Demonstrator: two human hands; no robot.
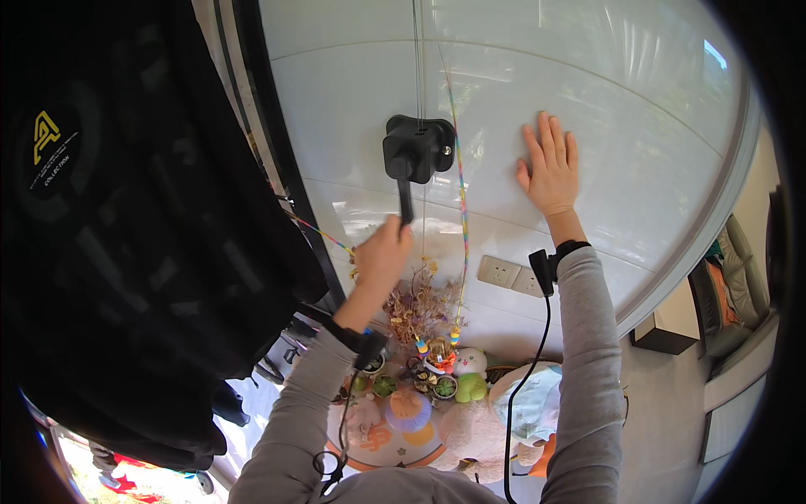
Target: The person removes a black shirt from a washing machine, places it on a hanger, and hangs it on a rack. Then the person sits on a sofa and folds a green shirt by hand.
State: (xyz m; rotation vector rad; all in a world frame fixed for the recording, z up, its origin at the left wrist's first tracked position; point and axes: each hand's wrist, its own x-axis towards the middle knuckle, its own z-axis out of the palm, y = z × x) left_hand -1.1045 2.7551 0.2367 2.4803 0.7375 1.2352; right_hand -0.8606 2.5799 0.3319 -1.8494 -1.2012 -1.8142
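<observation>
My left hand (381, 252) grips the lower end of a black crank handle (405, 195). The handle joins a black wall-mounted crank box (419, 149), with thin cables running up from its top. Right of the box, my right hand (551, 165) lies flat on the glossy white tiled wall (504, 82), fingers pointing up and a little apart, holding nothing. A multicoloured cord (463, 201) hangs between the box and my right hand. Each wrist wears a black band with a cable.
Black clothing (145, 220) hangs close on the left. Below are wall sockets (499, 271), dried flowers (415, 302), small potted succulents (384, 385), and plush toys (472, 435) around a round patterned surface (378, 457). A grey sofa (743, 264) stands far right.
</observation>
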